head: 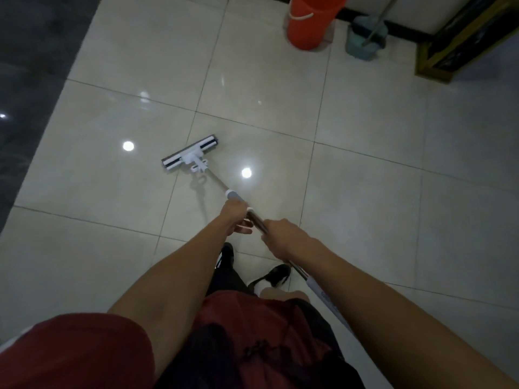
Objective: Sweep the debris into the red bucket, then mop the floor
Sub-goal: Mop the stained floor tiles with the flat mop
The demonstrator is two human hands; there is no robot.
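Head view is showing both hands closing around the slanting handle of a flat mop [191, 155]. The left hand [235, 219] is gripping the handle further down, its fingers curled round the shaft just behind the grey and white collar, with the fingertips showing beneath the shaft. The right hand [283, 237] is wrapping the same shaft just above the left hand, knuckles facing up, so its fingertips are hidden on the far side. Beyond the left fingers the handle is running forward and to the left, ending in the mop head, which is lying flat on the pale tiled floor [365, 192] well ahead of both hands. Behind the right fingers the shaft is passing back beside the right forearm. The red bucket [311, 23] is standing on the tiles far ahead and to the right of the fingers, well apart from the mop head. Just beside it, further right, a teal bucket [362, 43] is holding a slanted pole.
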